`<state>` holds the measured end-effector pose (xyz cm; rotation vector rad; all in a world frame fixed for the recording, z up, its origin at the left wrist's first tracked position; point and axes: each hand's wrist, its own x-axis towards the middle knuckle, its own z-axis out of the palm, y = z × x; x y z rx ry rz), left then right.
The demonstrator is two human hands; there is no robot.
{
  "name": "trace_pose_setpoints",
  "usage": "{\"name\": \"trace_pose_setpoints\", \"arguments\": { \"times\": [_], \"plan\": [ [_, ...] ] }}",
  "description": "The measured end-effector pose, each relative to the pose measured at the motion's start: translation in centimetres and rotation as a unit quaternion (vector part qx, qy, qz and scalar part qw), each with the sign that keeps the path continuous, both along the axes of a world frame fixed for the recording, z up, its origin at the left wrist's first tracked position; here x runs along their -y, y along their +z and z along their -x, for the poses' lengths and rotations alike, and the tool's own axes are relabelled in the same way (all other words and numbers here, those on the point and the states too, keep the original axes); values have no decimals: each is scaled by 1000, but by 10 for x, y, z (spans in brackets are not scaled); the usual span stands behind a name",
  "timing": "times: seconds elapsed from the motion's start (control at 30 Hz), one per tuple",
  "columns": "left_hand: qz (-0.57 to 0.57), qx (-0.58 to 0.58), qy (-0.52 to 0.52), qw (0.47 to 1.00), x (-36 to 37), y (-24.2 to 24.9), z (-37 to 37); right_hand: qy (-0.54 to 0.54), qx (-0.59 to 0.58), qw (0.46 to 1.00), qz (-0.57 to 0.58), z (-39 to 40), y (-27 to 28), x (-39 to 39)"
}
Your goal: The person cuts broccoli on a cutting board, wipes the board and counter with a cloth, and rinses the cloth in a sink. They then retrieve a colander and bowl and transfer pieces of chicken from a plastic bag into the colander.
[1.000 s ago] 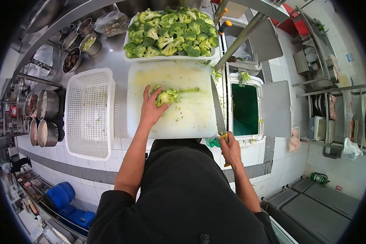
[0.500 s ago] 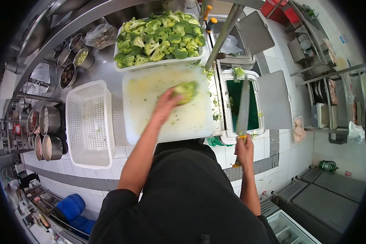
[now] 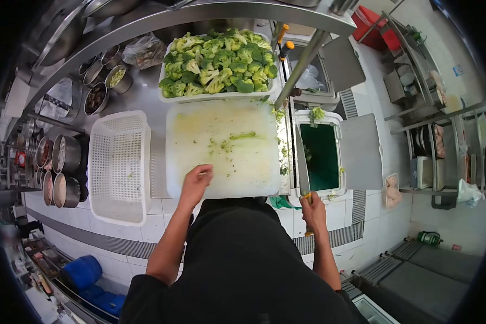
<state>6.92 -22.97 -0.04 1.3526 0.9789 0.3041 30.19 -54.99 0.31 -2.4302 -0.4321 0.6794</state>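
On the white cutting board [image 3: 221, 173] lie green crumbs and a thin green streak of scraps [image 3: 244, 135]. My left hand [image 3: 196, 183] is over the board's front edge, its fingers loosely curled and apart, with nothing seen in them. Over at the right, my right hand [image 3: 314, 212] grips the yellow handle of a long-bladed kitchen knife [image 3: 303, 173]. Its blade points away from me, beside the near edge of a green-lined bin [image 3: 325, 156]. Behind the board, broccoli florets [image 3: 221, 62] fill a white basket [image 3: 200, 96].
A white perforated basket [image 3: 119, 167] with a few green bits stands left of the board. Metal pots [image 3: 66, 154] line the far left. A metal post [image 3: 302, 67] rises at the board's back right corner. The bin's grey lid [image 3: 360, 151] is folded open to the right.
The broccoli piece is gone from my left hand and the board. That hand has drawn back toward me. My right hand and the knife have shifted left and slightly nearer.
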Motion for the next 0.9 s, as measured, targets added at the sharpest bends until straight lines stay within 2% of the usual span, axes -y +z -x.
{"name": "trace_pose_setpoints", "arguments": {
  "times": [0.07,0.13,0.2,0.23,0.27,0.3,0.33,0.37,0.4,0.43,0.47,0.5,0.53,0.57,0.6,0.67,0.7,0.77,0.8,0.87,0.9],
  "plan": [
    [-10,-2,40,999,1,5,20,59,72,995,46,-8,-12,1],
    [-31,-14,100,994,-6,14,50,76,3,995,69,-25,-19,-6],
    [-120,-15,127,984,-9,22,70,70,-103,990,73,-33,5,-37],
    [-126,-20,143,981,-14,36,84,81,-107,988,77,-38,4,-50],
    [-199,-60,181,961,-19,50,98,86,-110,987,82,-43,3,-61],
    [-267,-97,211,935,-25,59,107,83,-125,985,86,-49,3,-71],
    [-384,-168,265,869,-32,52,127,79,-120,986,86,-53,7,-78],
    [-490,-229,312,781,-41,44,153,69,-23,997,21,-60,12,-84],
    [-489,-248,370,750,-44,47,177,56,75,995,-42,-67,16,-86],
    [-488,-326,412,697,-48,52,199,16,102,992,-77,-82,11,-84],
    [-472,-299,449,697,-50,48,225,-27,99,986,-128,-77,39,-90],
    [-397,-322,493,704,-49,48,236,-63,88,983,-149,-85,36,-83],
    [-289,-247,560,736,-53,39,243,-97,77,978,-169,-89,37,-77],
    [-123,-63,644,753,-53,28,247,-105,79,978,-164,-88,37,-69],
    [-121,-62,636,759,-52,17,253,-114,83,977,-161,-85,31,-60],
    [119,124,551,817,-46,-11,270,-87,59,988,-116,-79,9,-31],
    [122,124,542,822,-44,-12,272,-83,47,985,-140,-67,-2,-17],
    [135,91,532,831,-39,-4,269,-40,60,993,-95,-48,-36,27],
    [135,97,521,837,-32,5,265,-34,82,996,-19,-41,-72,62],
    [111,142,462,868,-12,33,260,-60,-39,997,17,-10,-116,128],
    [113,144,450,874,-6,47,253,-97,-107,987,76,9,-125,151]
  ]
}}
